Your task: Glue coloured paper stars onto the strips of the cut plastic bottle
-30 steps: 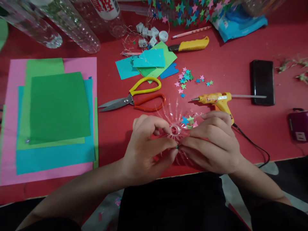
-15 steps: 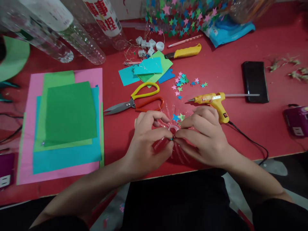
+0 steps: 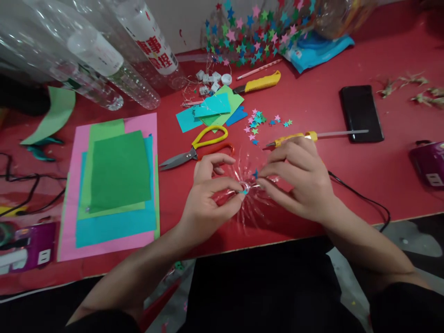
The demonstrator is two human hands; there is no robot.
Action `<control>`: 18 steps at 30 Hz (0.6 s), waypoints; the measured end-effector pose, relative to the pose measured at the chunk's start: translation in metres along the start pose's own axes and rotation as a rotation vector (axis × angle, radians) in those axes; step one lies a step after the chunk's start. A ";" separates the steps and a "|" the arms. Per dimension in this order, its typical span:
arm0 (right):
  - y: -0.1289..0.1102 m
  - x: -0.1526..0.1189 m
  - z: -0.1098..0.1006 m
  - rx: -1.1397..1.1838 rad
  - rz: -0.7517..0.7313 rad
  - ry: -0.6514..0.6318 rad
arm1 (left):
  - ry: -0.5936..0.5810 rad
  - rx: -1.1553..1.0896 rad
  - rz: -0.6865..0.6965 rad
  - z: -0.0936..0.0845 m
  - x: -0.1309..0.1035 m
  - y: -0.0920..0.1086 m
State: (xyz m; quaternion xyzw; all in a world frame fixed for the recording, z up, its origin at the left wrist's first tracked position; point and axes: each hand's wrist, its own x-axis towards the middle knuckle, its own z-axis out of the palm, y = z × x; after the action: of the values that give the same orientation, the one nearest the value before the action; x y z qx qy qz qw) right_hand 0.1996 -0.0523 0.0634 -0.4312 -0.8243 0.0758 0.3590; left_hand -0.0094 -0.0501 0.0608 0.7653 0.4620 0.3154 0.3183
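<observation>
A clear plastic bottle top (image 3: 244,216), cut into thin strips fanned out round its neck ring, lies on the red table between my hands. My left hand (image 3: 211,199) pinches it at the ring, thumb against forefinger, by a small teal star (image 3: 244,191). My right hand (image 3: 298,178) has thumb and forefinger closed on one of the strips. A blue star (image 3: 255,174) shows at those fingertips. Yellow-and-red-handled scissors (image 3: 192,151) lie beyond my left hand. Partly behind my right hand is a yellow glue gun (image 3: 287,138) with its clear glue stick.
Stacked coloured paper (image 3: 120,171) lies left, a black phone (image 3: 362,113) right. Loose small stars (image 3: 256,119), paper scraps (image 3: 212,106), a yellow utility knife (image 3: 262,83) and a pencil (image 3: 258,69) lie ahead. Plastic bottles (image 3: 135,78) and a star-covered bottle (image 3: 256,34) are at the back.
My right hand has drawn away from my left, opening a gap between the fingertips. The neck ring shows more plainly. The green star by the blue one is out of sight. The view has shifted left.
</observation>
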 end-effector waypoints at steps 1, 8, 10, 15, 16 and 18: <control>0.003 0.000 -0.001 0.004 0.020 0.023 | -0.001 -0.004 -0.002 -0.001 0.000 0.000; 0.020 -0.001 -0.003 -0.002 0.116 0.094 | 0.003 -0.035 -0.012 -0.003 0.004 -0.001; 0.024 -0.001 0.000 0.019 0.117 0.110 | 0.005 -0.064 -0.021 -0.002 0.004 -0.005; 0.031 -0.002 0.006 0.113 0.115 0.101 | 0.001 -0.062 -0.042 -0.003 0.000 -0.016; 0.032 -0.002 0.007 0.133 0.117 0.079 | 0.001 -0.055 -0.043 -0.003 -0.001 -0.018; 0.034 -0.003 0.009 0.165 0.134 -0.007 | 0.005 -0.041 -0.039 -0.004 -0.004 -0.021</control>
State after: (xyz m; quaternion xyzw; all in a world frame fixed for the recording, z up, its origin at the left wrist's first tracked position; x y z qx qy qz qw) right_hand 0.2173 -0.0320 0.0406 -0.4541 -0.7857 0.1688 0.3847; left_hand -0.0250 -0.0448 0.0462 0.7485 0.4713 0.3205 0.3389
